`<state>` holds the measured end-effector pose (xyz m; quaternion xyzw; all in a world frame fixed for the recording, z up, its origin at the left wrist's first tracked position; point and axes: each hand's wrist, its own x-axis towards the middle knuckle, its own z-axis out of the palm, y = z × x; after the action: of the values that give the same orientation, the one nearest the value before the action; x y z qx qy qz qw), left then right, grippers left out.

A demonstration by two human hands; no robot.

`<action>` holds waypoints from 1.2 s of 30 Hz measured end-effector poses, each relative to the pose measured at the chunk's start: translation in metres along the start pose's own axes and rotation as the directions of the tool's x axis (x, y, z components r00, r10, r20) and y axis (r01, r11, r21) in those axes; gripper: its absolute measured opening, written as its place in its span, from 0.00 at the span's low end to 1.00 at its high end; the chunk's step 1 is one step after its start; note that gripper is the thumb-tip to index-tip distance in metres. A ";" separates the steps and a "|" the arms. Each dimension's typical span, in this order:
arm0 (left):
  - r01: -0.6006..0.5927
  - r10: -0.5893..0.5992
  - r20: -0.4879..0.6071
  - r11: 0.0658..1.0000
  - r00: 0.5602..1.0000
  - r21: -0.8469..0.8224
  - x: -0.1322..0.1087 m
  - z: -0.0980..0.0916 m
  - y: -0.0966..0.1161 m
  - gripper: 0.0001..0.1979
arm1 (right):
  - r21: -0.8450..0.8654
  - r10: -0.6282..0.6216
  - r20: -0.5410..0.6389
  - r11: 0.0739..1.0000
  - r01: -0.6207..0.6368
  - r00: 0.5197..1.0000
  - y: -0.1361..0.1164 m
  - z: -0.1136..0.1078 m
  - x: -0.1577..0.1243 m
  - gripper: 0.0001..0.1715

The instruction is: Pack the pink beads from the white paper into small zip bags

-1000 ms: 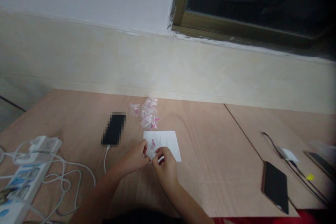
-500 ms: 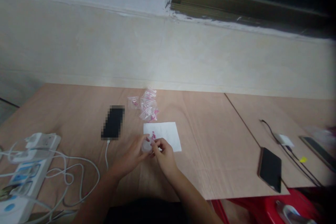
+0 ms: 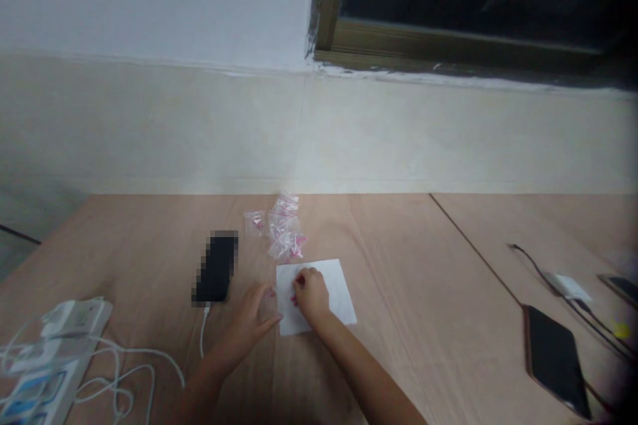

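Right grip (image 3: 313,295), curled, contents hidden, is nearest the pink bits (image 3: 294,301), just left on paper (image 3: 341,302); left grip (image 3: 249,312) holds clear bag (image 3: 268,306) farther left.

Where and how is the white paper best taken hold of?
Probably pinch the white paper at its right edge, coming from the right: it lies flat and that edge is uncovered, while the right hand and pink pieces are farther left.

The left hand (image 3: 250,314) cups in a C-shaped grip while the right hand (image 3: 314,293) curls inward.
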<state>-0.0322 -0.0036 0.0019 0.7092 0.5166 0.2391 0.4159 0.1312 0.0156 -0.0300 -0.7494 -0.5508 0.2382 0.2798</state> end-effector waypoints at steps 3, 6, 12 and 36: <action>0.038 -0.038 -0.016 0.999 0.999 0.015 0.001 0.000 -0.007 0.23 | 0.088 -0.002 -0.050 0.996 0.007 0.999 0.003 -0.002 0.001 0.09; 0.033 -0.032 -0.027 0.999 0.999 0.021 0.004 -0.002 -0.010 0.23 | 0.280 0.028 -0.124 0.960 0.008 0.992 0.001 -0.012 -0.001 0.08; -0.017 0.017 0.018 1.000 1.000 -0.002 0.011 0.004 0.004 0.24 | 0.504 -0.068 -0.090 0.857 0.105 0.994 -0.027 -0.037 -0.032 0.06; 0.038 -0.016 0.112 0.980 0.994 -0.194 0.000 0.006 0.004 0.12 | 0.434 -0.179 0.129 0.895 0.107 0.975 -0.038 -0.022 -0.056 0.08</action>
<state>-0.0255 -0.0059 0.0020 0.6699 0.4765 0.2438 0.5146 0.1037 -0.0321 0.0145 -0.6054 -0.5611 0.3924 0.4059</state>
